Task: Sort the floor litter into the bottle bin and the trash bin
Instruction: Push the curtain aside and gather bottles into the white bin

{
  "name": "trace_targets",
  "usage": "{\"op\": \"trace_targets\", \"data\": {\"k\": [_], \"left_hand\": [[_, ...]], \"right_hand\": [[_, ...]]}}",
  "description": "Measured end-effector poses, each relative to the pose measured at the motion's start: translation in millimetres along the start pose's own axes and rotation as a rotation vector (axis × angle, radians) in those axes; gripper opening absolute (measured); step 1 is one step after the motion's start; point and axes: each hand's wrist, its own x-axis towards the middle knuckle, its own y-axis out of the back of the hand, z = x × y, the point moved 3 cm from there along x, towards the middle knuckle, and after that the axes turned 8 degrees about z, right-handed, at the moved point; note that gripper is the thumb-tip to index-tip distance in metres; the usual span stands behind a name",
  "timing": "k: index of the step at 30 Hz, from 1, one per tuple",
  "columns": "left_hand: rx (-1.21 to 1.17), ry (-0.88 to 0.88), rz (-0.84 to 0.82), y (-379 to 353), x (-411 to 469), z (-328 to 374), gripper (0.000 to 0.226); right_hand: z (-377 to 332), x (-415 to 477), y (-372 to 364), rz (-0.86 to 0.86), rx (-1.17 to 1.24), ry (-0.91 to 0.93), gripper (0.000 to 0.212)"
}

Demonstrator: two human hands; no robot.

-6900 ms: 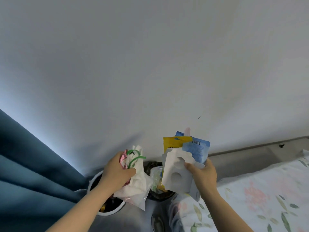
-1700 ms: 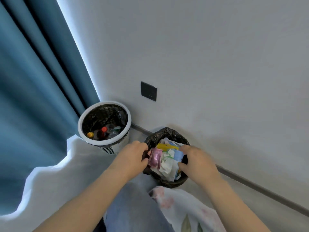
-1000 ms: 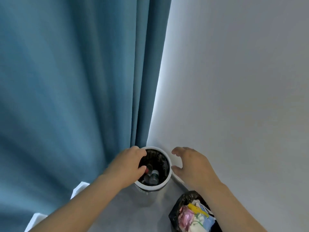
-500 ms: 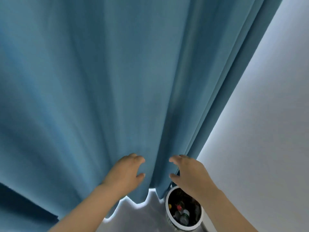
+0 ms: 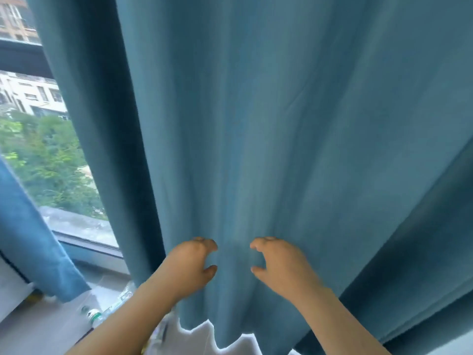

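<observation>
While curled and empty, left hand (image 5: 190, 262) and right hand (image 5: 279, 263) — face curtain (image 5: 281, 124).

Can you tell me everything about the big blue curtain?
The big teal-blue fabric curtain hangs in long soft folds and fills most of the view. Its wavy bottom hem ends just above the pale floor. It covers the window except a gap at left. Both bare hands are raised in front of it, fingers curled; whether they touch it is unclear.
</observation>
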Motion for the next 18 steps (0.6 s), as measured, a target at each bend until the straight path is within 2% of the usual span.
{"op": "trace_targets", "data": {"k": [7,13,18], "left_hand": [[0.063,0.270,0.104,50.0,-46.9,-115.4,0.038],[0.070,0.413,0.214,90.3,-94.4,-213.6,0.039],[0.075,0.519,0.202,108.0,-130.2,-277.2,0.038]], "right_hand": [[-121.3,67.1,-30.4,-0.073,0.024,0.282,0.041],[-232.3,104.2,-64.4,-0.133,0.044,0.436,0.039],[-304.9,123.1,-90.1,-0.169,0.045,0.548,0.041]]}}
